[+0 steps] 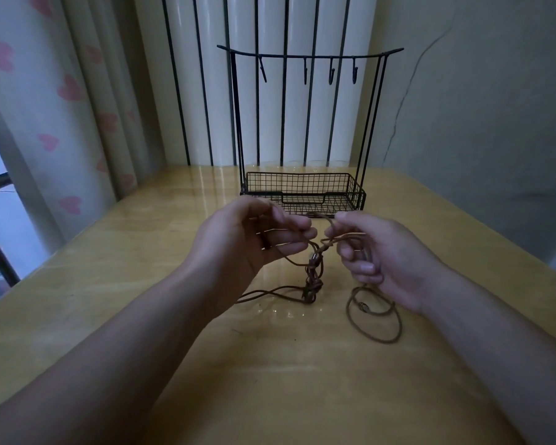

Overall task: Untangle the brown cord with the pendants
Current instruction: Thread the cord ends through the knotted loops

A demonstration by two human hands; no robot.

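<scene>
Left hand [254, 239] and right hand [376, 255] raised above the glossy yellow wooden table [142, 284], each pinching the thin brown cord [313, 277] with curled fingers. Twisted tangle hangs between the hands down to the tabletop, one loop trailing left, another coil lying under the right hand. Black wire basket rack with hooks [305, 191] stands just behind, against the white-paneled wall [270, 123]

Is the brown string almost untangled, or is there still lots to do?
Still lots to do. Done: a loose loop already lies flat on the table. In hand: the left hand and right hand each pinch the brown cord and lift it. Left: a twisted knot hangs between them, with something small and metallic, maybe a pendant, caught in it.
</scene>
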